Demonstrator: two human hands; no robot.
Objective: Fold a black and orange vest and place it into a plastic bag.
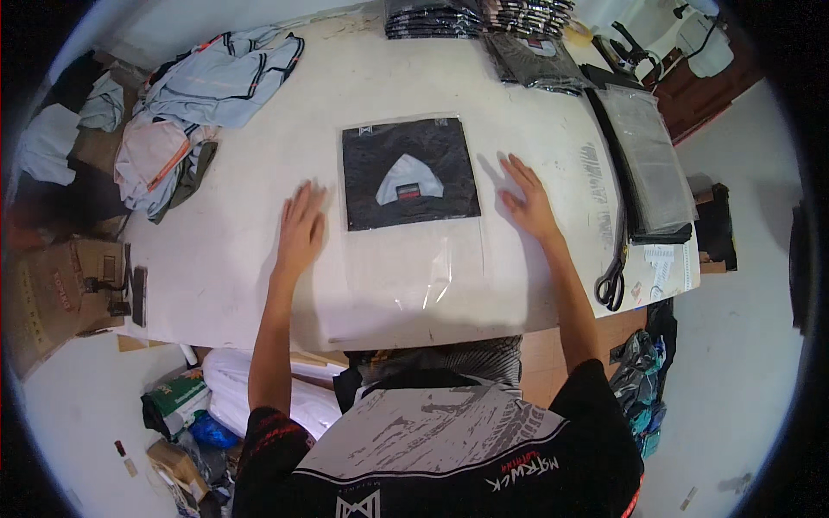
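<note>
A folded black shirt [363, 177] with a light grey inner collar panel lies flat in the middle of the white table, inside a clear plastic bag [406, 268]. The bag's unfilled end stretches from the shirt toward me. To the left of the bag, my left hand [302, 226] rests near the tabletop with fingers spread, apart from the bag. My right hand [528, 203] is on the other side, also with fingers stretched out and holding nothing. Neither hand touches the bagged shirt.
Grey garments [216, 82] are heaped at the far left. Bagged clothes [432, 19] are stacked at the back. Along the right edge lie clear bags [643, 155] and black-handled scissors [611, 285]. An iron [623, 52] stands far right. A cardboard box [65, 289] is at left.
</note>
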